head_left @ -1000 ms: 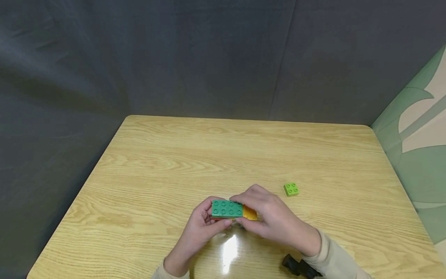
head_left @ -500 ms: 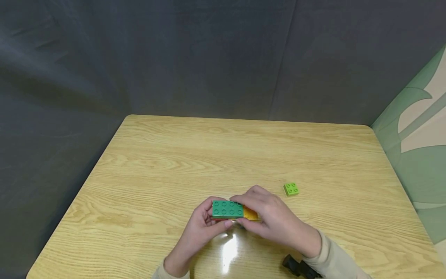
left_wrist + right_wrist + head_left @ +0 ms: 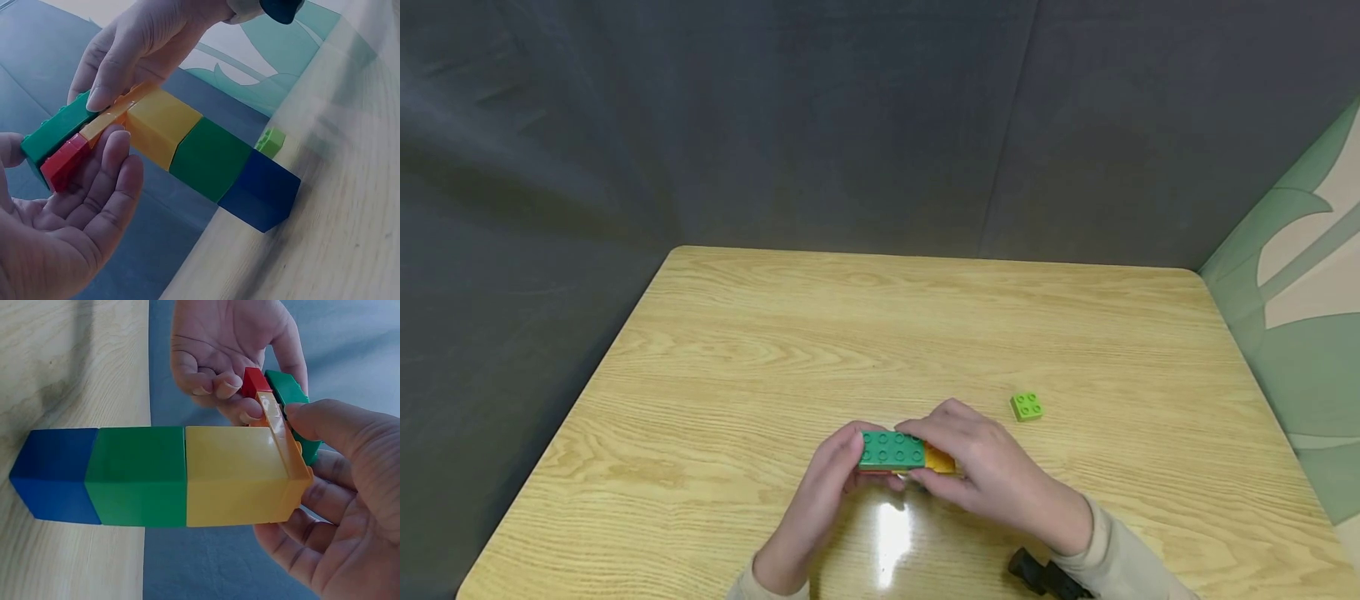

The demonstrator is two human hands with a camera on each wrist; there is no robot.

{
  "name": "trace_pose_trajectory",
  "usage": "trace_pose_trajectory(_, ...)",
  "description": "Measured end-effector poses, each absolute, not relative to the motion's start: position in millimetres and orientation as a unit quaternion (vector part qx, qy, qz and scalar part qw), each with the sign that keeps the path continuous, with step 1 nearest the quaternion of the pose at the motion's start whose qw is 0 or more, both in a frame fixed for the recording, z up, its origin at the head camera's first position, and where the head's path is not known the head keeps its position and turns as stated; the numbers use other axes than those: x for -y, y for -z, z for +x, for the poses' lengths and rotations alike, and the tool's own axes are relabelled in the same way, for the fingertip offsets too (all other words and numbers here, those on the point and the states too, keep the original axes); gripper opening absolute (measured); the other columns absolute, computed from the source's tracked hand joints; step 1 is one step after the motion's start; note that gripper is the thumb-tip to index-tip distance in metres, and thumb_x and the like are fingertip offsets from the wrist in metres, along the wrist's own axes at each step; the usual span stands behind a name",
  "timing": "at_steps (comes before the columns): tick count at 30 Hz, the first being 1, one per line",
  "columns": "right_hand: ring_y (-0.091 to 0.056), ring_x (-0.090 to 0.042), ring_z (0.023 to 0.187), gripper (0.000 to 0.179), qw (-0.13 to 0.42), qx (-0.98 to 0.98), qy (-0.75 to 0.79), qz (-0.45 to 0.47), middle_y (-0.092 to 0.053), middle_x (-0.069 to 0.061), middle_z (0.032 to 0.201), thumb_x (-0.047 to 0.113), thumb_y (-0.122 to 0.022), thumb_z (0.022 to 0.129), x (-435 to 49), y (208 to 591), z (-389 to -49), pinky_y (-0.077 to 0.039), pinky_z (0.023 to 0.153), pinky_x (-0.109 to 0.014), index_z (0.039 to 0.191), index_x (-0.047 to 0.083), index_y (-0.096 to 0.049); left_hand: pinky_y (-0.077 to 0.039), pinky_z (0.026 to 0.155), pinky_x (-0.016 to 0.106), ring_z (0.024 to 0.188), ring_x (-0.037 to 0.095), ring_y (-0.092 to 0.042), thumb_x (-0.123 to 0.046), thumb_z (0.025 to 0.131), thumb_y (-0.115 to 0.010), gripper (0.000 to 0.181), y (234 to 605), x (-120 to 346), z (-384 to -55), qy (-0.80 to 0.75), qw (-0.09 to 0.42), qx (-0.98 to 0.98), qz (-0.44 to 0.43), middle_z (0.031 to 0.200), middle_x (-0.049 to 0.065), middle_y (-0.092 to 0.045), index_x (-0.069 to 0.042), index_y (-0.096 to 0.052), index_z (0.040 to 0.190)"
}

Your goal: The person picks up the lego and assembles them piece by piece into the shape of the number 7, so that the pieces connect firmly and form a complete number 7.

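A tower of toy building bricks stands on the table: a blue brick (image 3: 259, 190) lowest, then a green brick (image 3: 211, 159) and a yellow brick (image 3: 165, 125). Above them an orange brick piece (image 3: 278, 428) juts left, with a red brick (image 3: 64, 164) beside its end. A long green studded brick (image 3: 892, 451) lies across the top of both. My right hand (image 3: 981, 458) pinches this long brick's right part between thumb and fingers. My left hand (image 3: 826, 483) holds its left end, thumb against the end and fingers under the red brick.
A small lime-green brick (image 3: 1027, 407) lies on the wooden table (image 3: 760, 333), right of and beyond the hands. A black device (image 3: 1047, 575) sits by the right wrist. Dark cloth (image 3: 850, 125) hangs behind the table, and a leaf-patterned cloth (image 3: 1300, 333) is at the right.
My left thumb has shifted from the near side of the long green brick to its left end; left fingertips now show beneath. The right hand keeps its place.
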State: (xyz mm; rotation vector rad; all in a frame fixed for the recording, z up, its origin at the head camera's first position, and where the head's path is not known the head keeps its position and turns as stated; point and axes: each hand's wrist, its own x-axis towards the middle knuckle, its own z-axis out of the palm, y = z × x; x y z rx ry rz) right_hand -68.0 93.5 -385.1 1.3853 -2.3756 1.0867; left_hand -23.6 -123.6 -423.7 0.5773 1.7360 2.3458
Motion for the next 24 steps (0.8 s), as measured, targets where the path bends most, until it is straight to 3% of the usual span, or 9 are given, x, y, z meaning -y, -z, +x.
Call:
trace_pose_trajectory(6, -0.055, -0.009, 0.092, 0.039, 0.100, 0.796, -0.365, 0.472, -0.067, 0.007, 0.101, 0.018, -0.077, 0.083, -93.5, 385.8, -68.2, -0.050, 0.074, -0.020, 0.120, 0.012, -0.065, -0.058, 0.077, 0.043, 0.080, 0.022, -0.070, -0.014, 0.106, -0.034, 0.037, 422.6, 122.8, -25.5, -0.791, 0.089, -0.580, 0.173, 0.101, 0.006, -0.069, 0.019, -0.047, 0.117)
trace_pose_trajectory(24, -0.054, -0.010, 0.087, 0.039, 0.084, 0.792, -0.384, 0.468, -0.063, 0.006, 0.095, 0.016, -0.079, 0.082, -94.6, 386.9, -68.7, -0.048, 0.070, -0.017, 0.119, 0.013, -0.066, -0.056, 0.075, 0.051, 0.082, 0.021, -0.071, -0.011, 0.105, -0.034, 0.036, 426.1, 123.3, -27.8, -0.804, 0.090, -0.555, 0.193, 0.100, 0.007, -0.070, 0.022, -0.044, 0.114)
